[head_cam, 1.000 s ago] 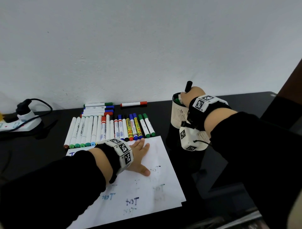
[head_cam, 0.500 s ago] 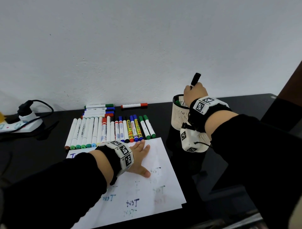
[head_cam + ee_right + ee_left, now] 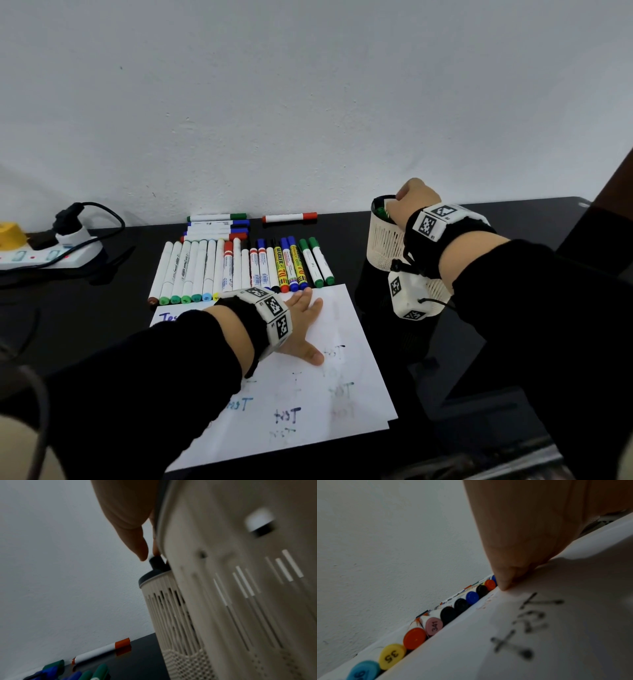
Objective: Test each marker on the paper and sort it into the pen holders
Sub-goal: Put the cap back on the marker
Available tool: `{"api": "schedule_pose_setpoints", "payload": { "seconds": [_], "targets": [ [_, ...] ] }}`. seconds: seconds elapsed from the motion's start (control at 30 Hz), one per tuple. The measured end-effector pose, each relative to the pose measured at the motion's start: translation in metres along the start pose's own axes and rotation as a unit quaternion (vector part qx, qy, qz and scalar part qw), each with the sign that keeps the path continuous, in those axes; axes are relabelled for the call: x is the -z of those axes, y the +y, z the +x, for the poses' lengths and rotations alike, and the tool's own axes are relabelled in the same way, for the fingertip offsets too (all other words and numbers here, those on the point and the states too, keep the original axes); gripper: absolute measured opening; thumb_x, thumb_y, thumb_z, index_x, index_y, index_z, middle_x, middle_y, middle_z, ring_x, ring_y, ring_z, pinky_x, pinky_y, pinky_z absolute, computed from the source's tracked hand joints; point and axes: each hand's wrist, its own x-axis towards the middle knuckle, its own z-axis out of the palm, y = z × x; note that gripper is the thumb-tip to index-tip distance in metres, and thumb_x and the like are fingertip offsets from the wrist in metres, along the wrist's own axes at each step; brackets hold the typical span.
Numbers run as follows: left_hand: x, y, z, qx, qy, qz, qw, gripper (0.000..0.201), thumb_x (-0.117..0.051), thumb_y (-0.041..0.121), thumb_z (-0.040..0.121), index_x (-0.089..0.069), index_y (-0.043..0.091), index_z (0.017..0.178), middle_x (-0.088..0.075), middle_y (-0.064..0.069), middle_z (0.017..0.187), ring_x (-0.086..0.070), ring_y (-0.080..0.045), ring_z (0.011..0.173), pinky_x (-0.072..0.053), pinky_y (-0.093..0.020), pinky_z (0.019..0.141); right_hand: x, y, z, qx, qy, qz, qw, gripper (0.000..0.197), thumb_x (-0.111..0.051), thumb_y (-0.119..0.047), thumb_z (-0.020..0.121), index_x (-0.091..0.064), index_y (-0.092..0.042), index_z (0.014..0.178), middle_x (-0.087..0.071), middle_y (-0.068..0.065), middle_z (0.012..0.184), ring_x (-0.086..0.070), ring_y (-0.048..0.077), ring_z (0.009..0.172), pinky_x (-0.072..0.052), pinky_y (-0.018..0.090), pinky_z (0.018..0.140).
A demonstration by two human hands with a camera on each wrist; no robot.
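Marker in hand: black-capped marker (image 3: 158, 564), its top end showing just above the dark rim of the far cream slotted plastic pen holder (image 3: 385, 240); only the cap can be seen.
Right hand: right hand (image 3: 416, 200) sits over that holder's mouth, fingers (image 3: 139, 545) curled down at the cap; whether they still pinch it or have just let go, I cannot tell.
Left hand: left hand (image 3: 301, 325) lies flat, fingers straight and spread, pressing the white scribbled paper sheet (image 3: 342, 404) to the glossy black tabletop (image 3: 85, 308); it holds nothing.
Handling: markers look light, stiff and smooth, likely to roll; best pinched mid-barrel. The paper is thin and would slide unless pinned.
Untested: row of capped markers (image 3: 239, 270) just beyond the paper, more stacked behind, a white red-ended marker (image 3: 289, 217) apart.
In the way: nearer cream pen holder (image 3: 248, 588) stands close against the wrist, easily knocked.
Aside: white power strip (image 3: 44, 255) far left, well clear.
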Motion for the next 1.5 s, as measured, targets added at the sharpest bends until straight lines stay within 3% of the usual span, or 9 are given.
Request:
{"api": "schedule_pose_setpoints", "payload": {
  "seconds": [0.2, 0.37, 0.47, 0.7, 0.87, 1.13, 1.23, 1.5],
  "targets": [
    [0.001, 0.000, -0.002, 0.000, 0.005, -0.003, 1.000, 0.105, -0.051, 0.060, 0.084, 0.018, 0.013, 0.147, 0.025, -0.008, 0.154, 0.014, -0.022, 0.144, -0.004, -0.042, 0.116, 0.006, -0.009, -0.008, 0.011, -0.016, -0.054, 0.998, 0.028, -0.049, -0.015, 0.092, -0.060, -0.003, 0.115, -0.063, 0.013, 0.116, -0.059, 0.030, 0.107, -0.046, 0.031, 0.084],
    [0.008, 0.000, -0.010, -0.004, 0.022, 0.021, 1.000, 0.099, -0.050, 0.060, 0.086, 0.011, 0.013, 0.149, 0.017, -0.004, 0.156, 0.005, -0.020, 0.145, -0.009, -0.040, 0.116, 0.009, -0.012, -0.017, 0.041, -0.004, -0.053, 0.998, 0.027, -0.048, -0.017, 0.094, -0.061, -0.001, 0.112, -0.064, 0.015, 0.114, -0.059, 0.030, 0.104, -0.046, 0.031, 0.080],
    [0.015, -0.009, -0.019, -0.007, 0.047, 0.017, 0.999, 0.096, -0.048, 0.059, 0.087, 0.009, 0.014, 0.149, 0.015, -0.002, 0.157, 0.005, -0.018, 0.145, -0.007, -0.038, 0.116, 0.006, -0.019, -0.022, 0.062, -0.018, -0.052, 0.997, 0.023, -0.049, -0.020, 0.093, -0.057, -0.008, 0.112, -0.061, 0.010, 0.115, -0.057, 0.027, 0.106, -0.040, 0.028, 0.075],
    [0.017, -0.055, -0.028, 0.062, 0.064, 0.007, 0.996, 0.100, -0.051, 0.061, 0.085, 0.009, 0.013, 0.149, 0.016, -0.006, 0.156, 0.008, -0.021, 0.145, -0.007, -0.043, 0.116, -0.019, -0.063, -0.025, 0.130, -0.098, -0.094, 0.982, 0.026, -0.051, -0.021, 0.094, -0.058, -0.009, 0.115, -0.061, 0.009, 0.119, -0.056, 0.026, 0.110, -0.040, 0.027, 0.080],
    [0.008, -0.088, -0.018, 0.105, 0.054, -0.023, 0.993, 0.103, -0.050, 0.063, 0.083, 0.011, 0.012, 0.149, 0.021, -0.010, 0.155, 0.011, -0.025, 0.144, -0.005, -0.043, 0.116, -0.058, -0.092, -0.008, 0.159, -0.162, -0.153, 0.962, 0.028, -0.055, -0.026, 0.092, -0.062, -0.009, 0.113, -0.064, 0.010, 0.114, -0.060, 0.026, 0.104, -0.046, 0.029, 0.084],
    [0.004, -0.119, 0.008, 0.129, 0.057, -0.060, 0.988, 0.095, -0.033, 0.067, 0.087, 0.017, 0.012, 0.147, 0.024, -0.009, 0.153, 0.016, -0.023, 0.143, -0.003, -0.044, 0.118, -0.115, -0.128, 0.038, 0.170, -0.200, -0.210, 0.942, 0.038, -0.058, -0.040, 0.087, -0.065, -0.011, 0.111, -0.067, 0.008, 0.110, -0.063, 0.027, 0.101, -0.050, 0.035, 0.092],
    [0.001, -0.122, 0.015, 0.126, 0.061, -0.068, 0.988, 0.094, -0.032, 0.067, 0.088, 0.018, 0.013, 0.147, 0.026, -0.009, 0.153, 0.017, -0.022, 0.143, -0.001, -0.042, 0.118, -0.135, -0.137, 0.057, 0.189, -0.204, -0.254, 0.926, 0.044, -0.060, -0.046, 0.084, -0.066, -0.010, 0.110, -0.067, 0.009, 0.109, -0.063, 0.029, 0.100, -0.050, 0.038, 0.093],
    [-0.004, -0.122, 0.020, 0.125, 0.072, -0.076, 0.987, 0.091, -0.031, 0.064, 0.090, 0.021, 0.015, 0.146, 0.029, -0.008, 0.152, 0.021, -0.022, 0.142, 0.005, -0.039, 0.117, -0.163, -0.155, 0.093, 0.244, -0.184, -0.410, 0.859, 0.035, -0.066, -0.035, 0.083, -0.064, -0.009, 0.107, -0.065, 0.012, 0.107, -0.063, 0.031, 0.098, -0.052, 0.040, 0.090]
  ]
}}
